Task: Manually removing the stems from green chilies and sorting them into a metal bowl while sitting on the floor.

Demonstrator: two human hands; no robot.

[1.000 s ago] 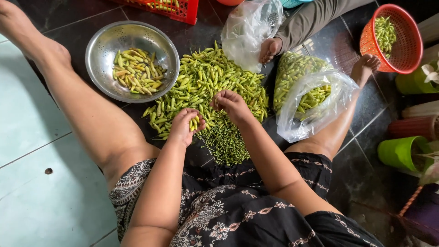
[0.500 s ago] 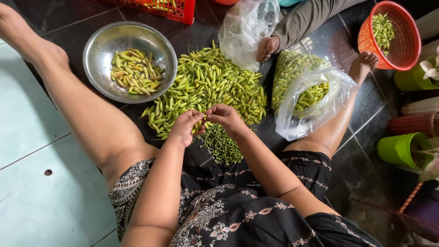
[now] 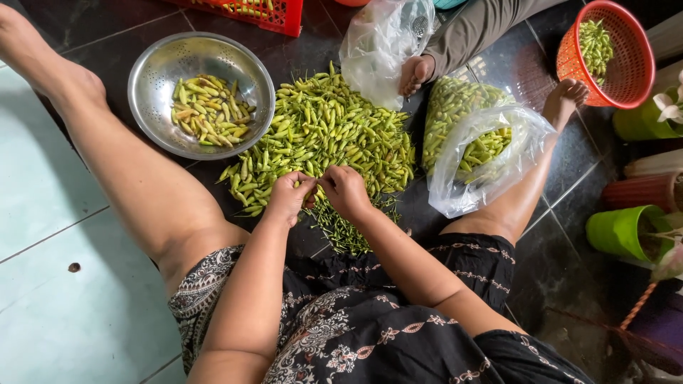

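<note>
A: Starting at the left, what is on the floor?

B: A steel colander bowl point(image 3: 200, 94) on dark tiles, holding a small heap of pale trimmed chillies point(image 3: 208, 110). Just right of it lies a big pile of green chillies point(image 3: 331, 131) (loose on the floor, between the person's spread legs).

A: And the hands?

B: The left hand point(image 3: 290, 198) and right hand point(image 3: 344, 190) meet at the pile's near edge, fingertips pinched together; what they pinch is too small to tell. Below them lies a heap of thin green stems point(image 3: 343, 226).

A: Further right?

B: A clear plastic bag point(image 3: 478, 167) of chillies beside the right leg, then an orange basket point(image 3: 617, 53) at top right.
</note>
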